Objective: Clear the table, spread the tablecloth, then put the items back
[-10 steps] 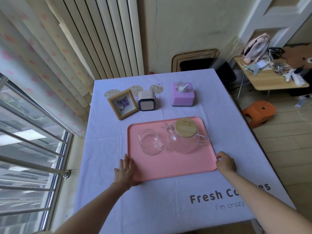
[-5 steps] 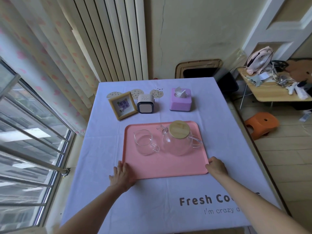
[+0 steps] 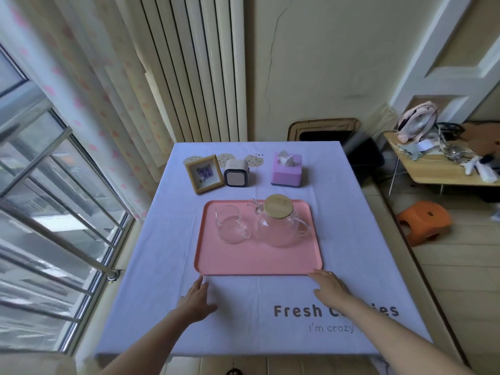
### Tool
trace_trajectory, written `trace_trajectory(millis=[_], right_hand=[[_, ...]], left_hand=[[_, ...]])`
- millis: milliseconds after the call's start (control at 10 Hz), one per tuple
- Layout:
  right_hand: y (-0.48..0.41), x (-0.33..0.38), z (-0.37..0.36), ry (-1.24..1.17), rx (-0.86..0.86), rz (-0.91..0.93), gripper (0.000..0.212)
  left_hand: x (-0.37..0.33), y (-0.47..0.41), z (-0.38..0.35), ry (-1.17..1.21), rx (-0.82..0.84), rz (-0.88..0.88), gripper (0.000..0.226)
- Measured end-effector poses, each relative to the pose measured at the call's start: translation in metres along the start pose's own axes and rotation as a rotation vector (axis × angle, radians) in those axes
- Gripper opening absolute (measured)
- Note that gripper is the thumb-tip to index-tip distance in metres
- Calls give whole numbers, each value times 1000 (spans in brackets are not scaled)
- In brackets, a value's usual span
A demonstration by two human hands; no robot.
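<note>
Tablecloth, pale lilac w/ dark print at the near edge, lies spread flat over the whole surface. At centre on it sits a pink tray holding 2 glass items: a small pitcher on the left, empty, and a teapot w/ bamboo lid on the right, which also looks empty. The two stand just beside each other. Behind the tray, L to R: frame, small cube, purple tissue box w/ a tissue sticking up. Left hand lies palm-down on the cloth, fingers straight, tips at the tray's near-left corner, holding nothing. Right hand has relaxed fingers at the near-right corner, also holding nothing. Can't tell if either touches the rim.
</note>
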State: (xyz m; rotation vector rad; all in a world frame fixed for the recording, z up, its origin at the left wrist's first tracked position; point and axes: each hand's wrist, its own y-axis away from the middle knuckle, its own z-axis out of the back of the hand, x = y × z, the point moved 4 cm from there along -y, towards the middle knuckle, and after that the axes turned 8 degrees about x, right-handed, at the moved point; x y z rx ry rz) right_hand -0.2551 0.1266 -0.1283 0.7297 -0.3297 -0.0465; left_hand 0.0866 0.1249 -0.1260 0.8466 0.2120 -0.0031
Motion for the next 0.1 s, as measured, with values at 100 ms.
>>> trace_trajectory(millis=[100], right_hand=[[6,4,26,-193,-82,20,49]], left_hand=[[-5,10,29,47,-115,-110,71]])
